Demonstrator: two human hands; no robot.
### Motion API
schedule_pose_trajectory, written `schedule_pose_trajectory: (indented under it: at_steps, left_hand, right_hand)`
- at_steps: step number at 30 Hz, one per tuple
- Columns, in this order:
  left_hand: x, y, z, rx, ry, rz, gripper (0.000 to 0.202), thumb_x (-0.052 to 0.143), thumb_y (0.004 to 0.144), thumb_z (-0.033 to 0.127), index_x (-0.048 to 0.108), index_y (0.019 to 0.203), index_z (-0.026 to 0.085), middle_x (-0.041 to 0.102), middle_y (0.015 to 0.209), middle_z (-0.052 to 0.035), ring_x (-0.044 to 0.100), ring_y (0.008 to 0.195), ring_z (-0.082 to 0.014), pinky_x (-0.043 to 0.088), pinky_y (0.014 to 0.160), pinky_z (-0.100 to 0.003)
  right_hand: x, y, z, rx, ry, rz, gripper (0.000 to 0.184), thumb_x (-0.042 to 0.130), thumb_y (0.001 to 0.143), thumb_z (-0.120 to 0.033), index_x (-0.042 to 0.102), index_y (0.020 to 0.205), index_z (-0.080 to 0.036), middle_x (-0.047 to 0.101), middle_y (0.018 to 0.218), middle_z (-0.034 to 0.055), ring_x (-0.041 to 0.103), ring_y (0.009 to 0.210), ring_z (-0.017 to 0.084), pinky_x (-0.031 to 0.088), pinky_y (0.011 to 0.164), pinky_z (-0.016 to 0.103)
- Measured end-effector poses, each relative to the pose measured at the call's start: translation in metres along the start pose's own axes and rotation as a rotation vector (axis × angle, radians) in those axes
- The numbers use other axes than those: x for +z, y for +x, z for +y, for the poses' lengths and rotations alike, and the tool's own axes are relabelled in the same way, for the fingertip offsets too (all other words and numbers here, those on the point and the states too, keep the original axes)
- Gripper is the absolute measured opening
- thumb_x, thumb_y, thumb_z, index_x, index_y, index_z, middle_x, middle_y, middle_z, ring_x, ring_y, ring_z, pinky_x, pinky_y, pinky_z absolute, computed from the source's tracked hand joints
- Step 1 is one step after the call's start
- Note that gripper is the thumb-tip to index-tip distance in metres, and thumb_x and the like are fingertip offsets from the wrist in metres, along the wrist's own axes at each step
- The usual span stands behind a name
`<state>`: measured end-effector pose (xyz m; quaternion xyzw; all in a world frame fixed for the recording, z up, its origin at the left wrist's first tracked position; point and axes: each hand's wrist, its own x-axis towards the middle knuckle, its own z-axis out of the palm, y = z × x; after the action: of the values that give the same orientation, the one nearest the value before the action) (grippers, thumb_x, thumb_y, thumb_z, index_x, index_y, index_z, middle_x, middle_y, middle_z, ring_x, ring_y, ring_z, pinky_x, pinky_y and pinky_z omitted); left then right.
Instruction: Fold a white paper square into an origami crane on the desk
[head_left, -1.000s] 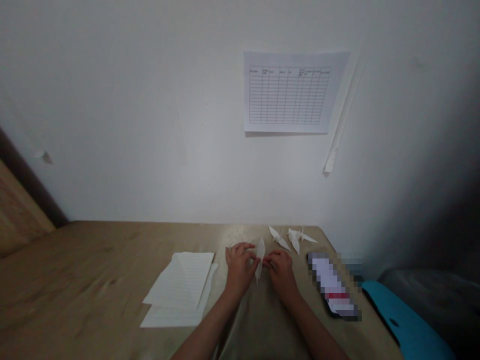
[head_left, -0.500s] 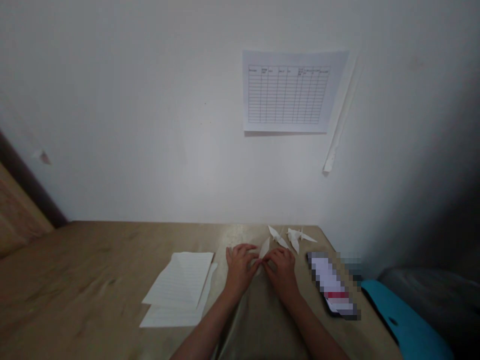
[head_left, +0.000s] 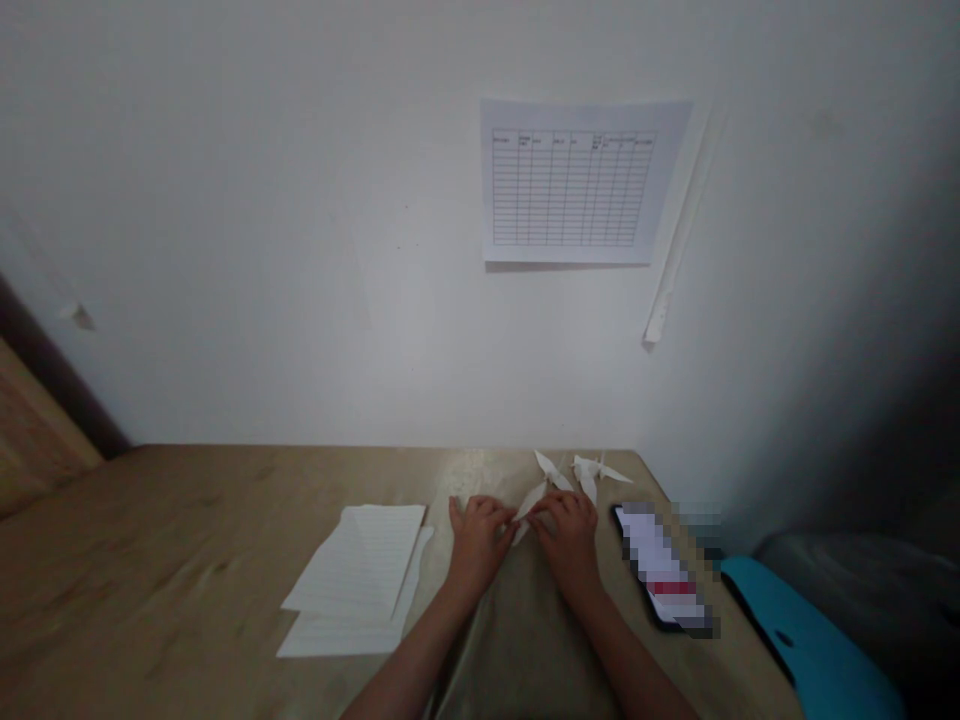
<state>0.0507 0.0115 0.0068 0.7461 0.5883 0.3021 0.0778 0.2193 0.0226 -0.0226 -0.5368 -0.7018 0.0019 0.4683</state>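
Observation:
Between my two hands is a small piece of folded white paper (head_left: 531, 499), its pointed end sticking up toward the wall and another tip showing below the fingers. My left hand (head_left: 480, 538) pinches its left side between thumb and fingers. On the other side, my right hand (head_left: 566, 535) grips the same paper with its fingertips. Just beyond the right hand lie folded paper birds, one (head_left: 553, 470) partly behind the fingers and another (head_left: 587, 472) farther right. The fingers cover the middle of the held paper.
Lined paper sheets (head_left: 360, 560) lie stacked on the brown table (head_left: 187, 580) left of my hands. A phone (head_left: 660, 570) with a blurred screen rests at the right. Beyond the right edge is a turquoise object (head_left: 810, 640). A printed grid sheet (head_left: 570, 185) hangs on the wall.
The folded paper has tilted to the right and now shows a tip below the fingers. My right hand has shifted slightly right and up; the left hand stays nearly in place.

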Motion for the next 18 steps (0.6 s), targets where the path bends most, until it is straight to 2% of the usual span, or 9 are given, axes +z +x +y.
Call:
schedule_pose_trajectory:
  at_steps: [3,7,9,12,15,18]
  left_hand:
    - [-0.001,0.000,0.000,-0.001,0.009,-0.014,0.018,0.066,0.091,0.029,0.077,0.103,0.035,0.075,0.101,-0.0018,0.061,0.109,-0.0257,0.007,0.118,-0.073]
    - [-0.004,0.001,0.000,-0.007,0.011,-0.024,0.019,0.067,0.091,0.027,0.077,0.103,0.036,0.076,0.100,-0.0015,0.060,0.108,-0.0260,0.008,0.117,-0.074]
    - [-0.006,0.002,0.000,-0.006,0.015,-0.028,0.020,0.067,0.090,0.027,0.077,0.104,0.038,0.076,0.099,-0.0006,0.060,0.108,-0.0258,0.007,0.116,-0.074]
    - [-0.008,0.003,0.000,-0.010,0.018,-0.034,0.024,0.068,0.090,0.025,0.077,0.104,0.041,0.076,0.100,0.0003,0.059,0.108,-0.0257,0.006,0.116,-0.075]
    - [-0.009,0.003,-0.001,-0.016,0.022,-0.027,0.026,0.067,0.089,0.023,0.078,0.102,0.042,0.076,0.100,0.0003,0.058,0.108,-0.0261,0.005,0.117,-0.074]
    - [-0.008,0.003,-0.003,-0.003,0.024,-0.014,0.028,0.068,0.088,0.020,0.078,0.101,0.043,0.076,0.099,0.0001,0.058,0.107,-0.0267,0.002,0.117,-0.074]
  right_hand:
    - [-0.002,0.002,0.006,0.035,0.039,0.053,0.020,0.067,0.088,-0.034,0.070,0.107,-0.026,0.065,0.111,0.0066,0.054,0.111,0.028,0.038,0.104,0.050]
    - [-0.007,0.006,0.008,-0.014,0.074,-0.001,0.035,0.070,0.085,-0.031,0.068,0.121,-0.032,0.065,0.125,0.0054,0.052,0.121,0.029,0.038,0.107,0.050]
    - [-0.008,0.006,0.008,-0.050,0.080,-0.042,0.034,0.071,0.084,-0.028,0.070,0.118,-0.034,0.068,0.125,0.0034,0.051,0.123,0.029,0.036,0.109,0.052]
    - [-0.009,0.006,0.005,-0.062,0.079,-0.079,0.023,0.070,0.085,-0.026,0.075,0.105,-0.034,0.073,0.112,0.0021,0.053,0.122,0.029,0.033,0.111,0.055]
    - [-0.010,0.006,0.004,-0.042,0.087,-0.097,0.010,0.070,0.086,-0.028,0.076,0.091,-0.032,0.075,0.103,0.0015,0.057,0.118,0.028,0.031,0.112,0.057]
    - [-0.012,0.007,0.003,-0.022,0.108,-0.119,0.005,0.071,0.085,-0.032,0.076,0.082,-0.032,0.075,0.097,0.0016,0.059,0.116,0.029,0.028,0.113,0.060]
